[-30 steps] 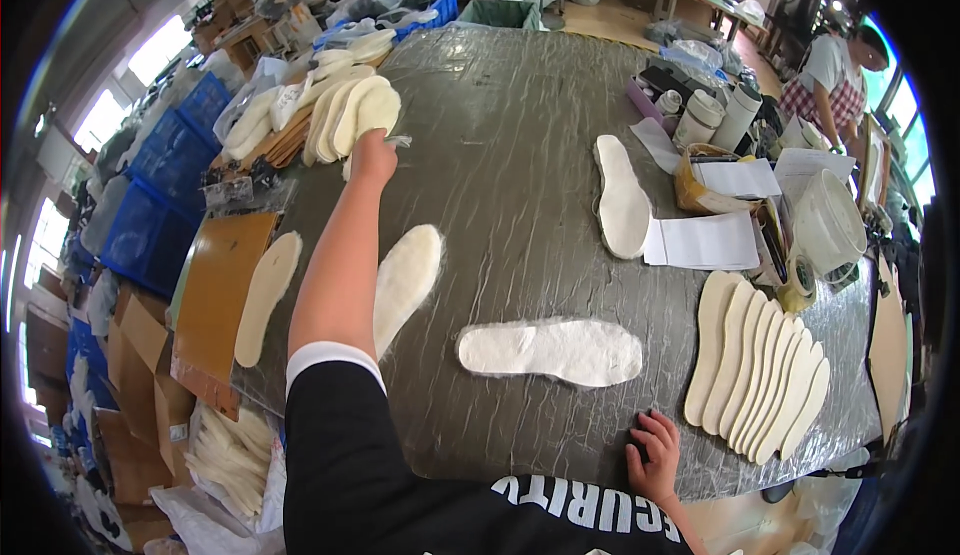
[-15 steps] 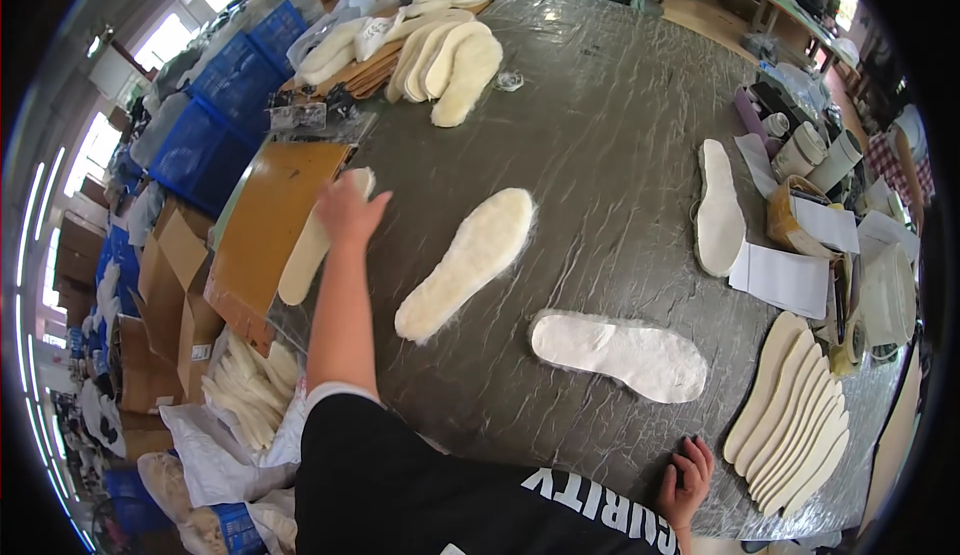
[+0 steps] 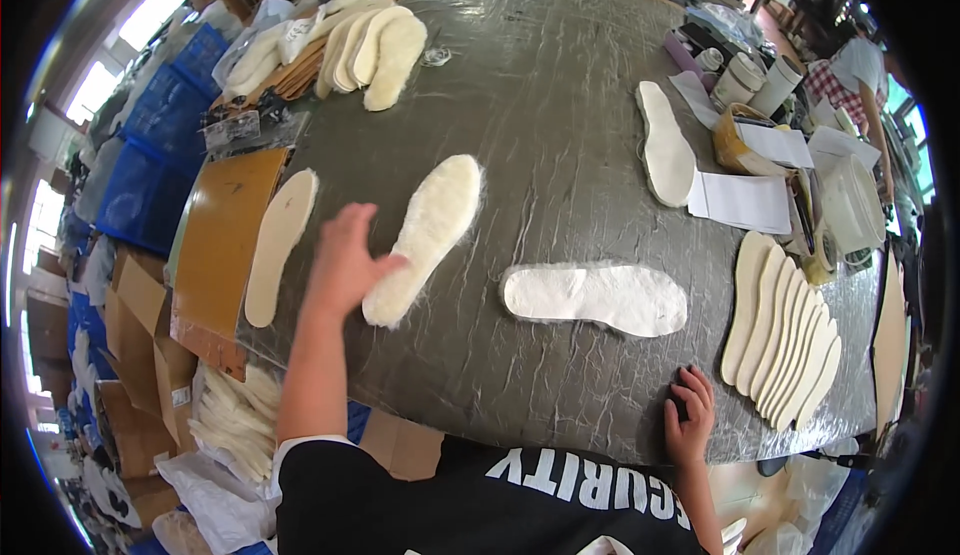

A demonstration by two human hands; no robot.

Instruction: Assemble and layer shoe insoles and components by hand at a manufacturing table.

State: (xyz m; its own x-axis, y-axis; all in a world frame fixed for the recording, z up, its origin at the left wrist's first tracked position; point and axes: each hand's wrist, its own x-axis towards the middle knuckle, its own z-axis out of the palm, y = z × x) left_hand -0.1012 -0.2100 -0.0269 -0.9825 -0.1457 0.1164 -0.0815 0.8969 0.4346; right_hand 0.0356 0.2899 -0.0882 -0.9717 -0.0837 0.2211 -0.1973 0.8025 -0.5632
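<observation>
My left hand point(image 3: 350, 263) is over the table, fingers apart and nothing in it. Its thumb overlaps the edge of a fluffy cream insole point(image 3: 428, 235); whether they touch I cannot tell. Left of that hand, a flat beige insole point(image 3: 280, 250) lies beside a brown board point(image 3: 222, 245). A white insole with fuzzy edges point(image 3: 595, 298) lies crosswise in front of me. Near the table's front edge rests my right hand point(image 3: 690, 417), loosely bent and holding nothing. To its right, several cream insoles point(image 3: 778, 330) are fanned out in an overlapping row.
More fleecy insoles point(image 3: 395, 60) are piled at the far left of the dark sheet-covered table point(image 3: 540, 105). At right lie a single pale insole point(image 3: 665, 145), white papers point(image 3: 740, 202) and a yellow tub point(image 3: 745, 140). Blue crates point(image 3: 150, 190) and a cardboard box point(image 3: 145, 340) stand left.
My left hand has left the flat beige insole by the board and come rightward and nearer, beside the fluffy one. The view has shifted; my right hand still rests by the front edge.
</observation>
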